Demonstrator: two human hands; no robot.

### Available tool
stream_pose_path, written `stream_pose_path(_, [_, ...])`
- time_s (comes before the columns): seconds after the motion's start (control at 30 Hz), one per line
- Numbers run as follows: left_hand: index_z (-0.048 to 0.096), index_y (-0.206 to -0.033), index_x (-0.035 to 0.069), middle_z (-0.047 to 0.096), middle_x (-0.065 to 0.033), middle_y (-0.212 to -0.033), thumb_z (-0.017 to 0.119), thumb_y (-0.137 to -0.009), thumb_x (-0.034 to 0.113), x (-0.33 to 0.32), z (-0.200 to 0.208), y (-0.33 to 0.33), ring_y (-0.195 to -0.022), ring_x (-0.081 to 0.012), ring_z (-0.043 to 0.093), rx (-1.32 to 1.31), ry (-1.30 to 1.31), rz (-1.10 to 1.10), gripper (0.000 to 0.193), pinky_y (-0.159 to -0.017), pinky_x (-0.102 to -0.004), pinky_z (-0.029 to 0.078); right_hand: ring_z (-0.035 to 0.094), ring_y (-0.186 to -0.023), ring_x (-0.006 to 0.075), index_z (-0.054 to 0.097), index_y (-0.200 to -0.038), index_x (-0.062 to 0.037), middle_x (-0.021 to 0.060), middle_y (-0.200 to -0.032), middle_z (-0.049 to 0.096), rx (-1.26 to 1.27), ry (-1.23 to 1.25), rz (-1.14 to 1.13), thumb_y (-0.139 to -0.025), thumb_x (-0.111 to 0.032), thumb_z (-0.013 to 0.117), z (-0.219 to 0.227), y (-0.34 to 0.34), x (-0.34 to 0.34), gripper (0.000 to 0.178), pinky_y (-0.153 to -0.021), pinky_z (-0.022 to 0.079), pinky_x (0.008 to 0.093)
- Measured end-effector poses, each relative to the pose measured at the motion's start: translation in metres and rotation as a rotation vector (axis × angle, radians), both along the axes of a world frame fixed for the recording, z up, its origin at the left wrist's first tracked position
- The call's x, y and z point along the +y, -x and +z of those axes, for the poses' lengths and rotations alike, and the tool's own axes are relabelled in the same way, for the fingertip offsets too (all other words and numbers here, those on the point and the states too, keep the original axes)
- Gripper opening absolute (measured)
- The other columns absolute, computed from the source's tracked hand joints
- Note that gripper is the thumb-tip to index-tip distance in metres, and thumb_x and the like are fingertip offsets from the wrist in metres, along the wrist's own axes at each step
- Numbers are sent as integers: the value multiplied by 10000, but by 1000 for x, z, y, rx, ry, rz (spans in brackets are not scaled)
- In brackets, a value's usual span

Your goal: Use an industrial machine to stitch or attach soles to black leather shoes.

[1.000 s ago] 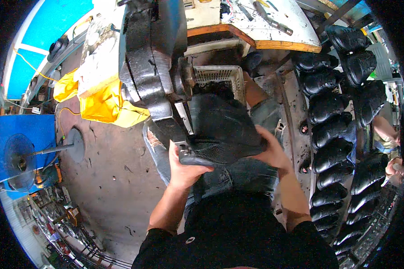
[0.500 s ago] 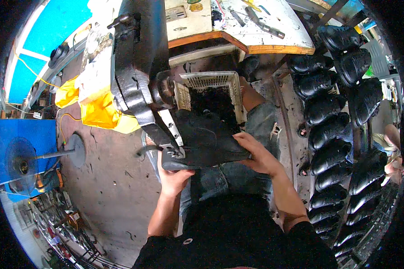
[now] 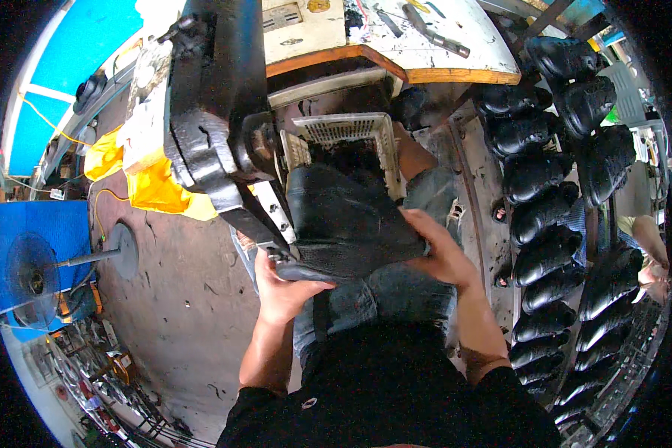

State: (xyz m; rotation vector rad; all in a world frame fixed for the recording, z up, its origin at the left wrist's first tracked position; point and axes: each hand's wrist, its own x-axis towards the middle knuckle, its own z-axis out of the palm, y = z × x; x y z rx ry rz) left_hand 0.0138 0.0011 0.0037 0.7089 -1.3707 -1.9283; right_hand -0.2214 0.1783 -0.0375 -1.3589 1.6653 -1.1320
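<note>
Black cast iron forms the heavy machine (image 3: pixel 216 127), against whose lower end a dark shoe (image 3: pixel 347 224) is held above the lap. The shoe is best kept level and pressed squarely to the machine. The grip of the left hand (image 3: pixel 280 287) is closed under the sole edge; the right hand (image 3: pixel 440 250) clasps the upper. Behind, a white worktop (image 3: pixel 425 52) is seen, with a rack of black shoes (image 3: pixel 552 216) to the right and stained concrete floor (image 3: pixel 172 299) to the left.
</note>
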Motion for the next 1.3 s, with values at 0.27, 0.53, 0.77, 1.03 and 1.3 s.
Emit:
stream_pose_path(0.27, [615, -1115, -58, 727, -140, -986, 862, -600, -156, 11, -13, 12, -859, -223, 726, 1, -119, 122, 580, -743, -372, 617, 491, -1342, 328, 507, -1442, -53, 134, -1446, 524, 104, 38, -71, -603, 85, 800, 29, 42, 17, 899, -1118, 388, 401])
stream_pose_path(0.53, [573, -1231, -58, 683, -169, -1100, 751, -671, -210, 18, -32, 3, -961, -277, 698, 95, -237, 61, 606, -786, -372, 594, 584, -1205, 330, 614, -1312, -71, 117, -1264, 650, 308, 221, -128, -610, -131, 871, 78, 68, 13, 750, -1052, 443, 426])
stream_pose_path(0.77, [559, -1300, 2, 662, -96, -1146, 761, -721, -135, 22, -32, 2, -1070, -238, 650, 348, -558, 68, 628, -915, -410, 537, 577, -1239, 291, 542, -1353, -41, 136, -1308, 609, 133, 213, -263, -510, 32, 822, 109, 59, 3, 892, -1077, 444, 430])
stream_pose_path(1.03, [399, -1426, 33, 587, -86, -1286, 800, -676, -194, 11, 12, 18, -1138, -207, 627, -5, -155, -84, 881, -981, -372, 539, 434, -1414, 237, 486, -1452, -58, 80, -1490, 497, -142, -42, -249, -628, 192, 746, -14, 26, 26, 899, -1176, 345, 365])
stream_pose_path(1.3, [438, -1396, 8, 622, -104, -1270, 785, -674, -215, 5, 20, 14, -1134, -225, 651, 2, -38, -99, 831, -949, -373, 566, 447, -1399, 258, 510, -1430, -65, 84, -1457, 508, -176, -19, -219, -668, 121, 767, -14, 13, 21, 825, -1177, 335, 382])
